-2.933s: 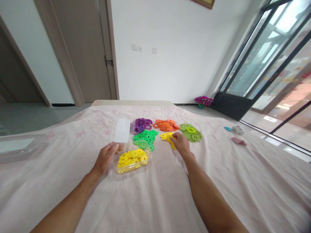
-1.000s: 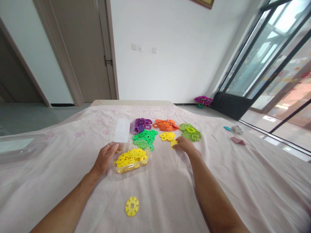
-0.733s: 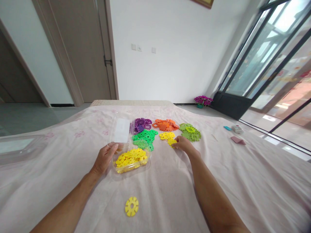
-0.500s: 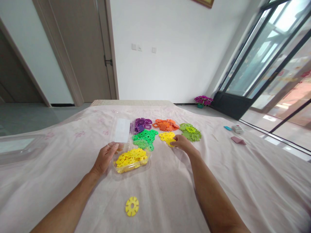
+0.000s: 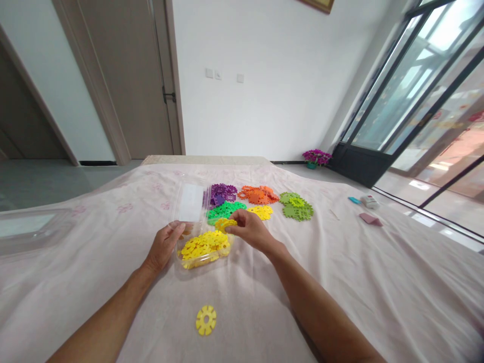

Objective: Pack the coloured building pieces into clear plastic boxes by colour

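Over the right rear part of the clear plastic clamshell box (image 5: 206, 260), my right hand (image 5: 247, 229) pinches some yellow snowflake discs (image 5: 224, 224) between thumb and fingers; I cannot tell how many. A moment ago that hand was at the yellow pile (image 5: 263, 212) right of the box, on the pale pink floral cloth (image 5: 257, 292). Now the nearer part of that pile is gone from the cloth. I judge this to be the middle of a carry: the pinched discs are off the cloth but not let go, with a thinner group left behind.

My right forearm slants in from right of the box on my side, with the fingers pointing left across its edge. My left forearm comes up from the box's near left, and my left hand (image 5: 165, 244) grips the box's left edge near the hinge, thumb on top; its fingertips show blurred through the plastic. The lid (image 5: 191, 202), with a white label, is folded back behind the box.

Loose yellow pieces (image 5: 204, 246) fill much of the box. One single yellow disc (image 5: 200, 320) lies flat on my side of it, well apart. Behind the box and to its right are the green pile (image 5: 227, 208), the purple pile (image 5: 224, 193) and the orange pile (image 5: 258, 194), with the olive-green pile (image 5: 297, 208) farthest right.
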The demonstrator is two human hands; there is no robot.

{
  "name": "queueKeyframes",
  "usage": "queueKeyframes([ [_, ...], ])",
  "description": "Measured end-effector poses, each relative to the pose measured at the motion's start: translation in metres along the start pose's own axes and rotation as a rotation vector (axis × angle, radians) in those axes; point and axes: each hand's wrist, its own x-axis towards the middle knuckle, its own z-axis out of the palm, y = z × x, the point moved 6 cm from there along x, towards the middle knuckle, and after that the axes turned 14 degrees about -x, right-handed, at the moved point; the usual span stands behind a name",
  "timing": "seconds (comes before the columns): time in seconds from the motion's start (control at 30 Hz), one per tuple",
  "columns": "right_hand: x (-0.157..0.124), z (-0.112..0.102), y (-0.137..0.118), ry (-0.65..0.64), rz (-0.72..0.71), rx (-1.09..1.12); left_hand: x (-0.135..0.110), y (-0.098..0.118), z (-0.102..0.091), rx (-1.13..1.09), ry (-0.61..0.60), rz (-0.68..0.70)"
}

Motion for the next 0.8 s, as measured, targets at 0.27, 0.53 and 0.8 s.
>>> queueKeyframes([
  [0.27, -0.017, 0.017, -0.021, -0.257, 0.043, 0.224, 0.001, -0.004, -0.001, 0.003, 0.014, -0.012],
  [0.53, -0.073, 0.082, -0.067, -0.917, -0.337, 0.008, 0.001, -0.006, -0.002, -0.018, 0.014, 0.006],
  [0.8, -0.084, 0.101, -0.072, -0.845, -0.564, -0.298, 0.001, -0.006, -0.001, -0.029, 0.019, -0.006],
])
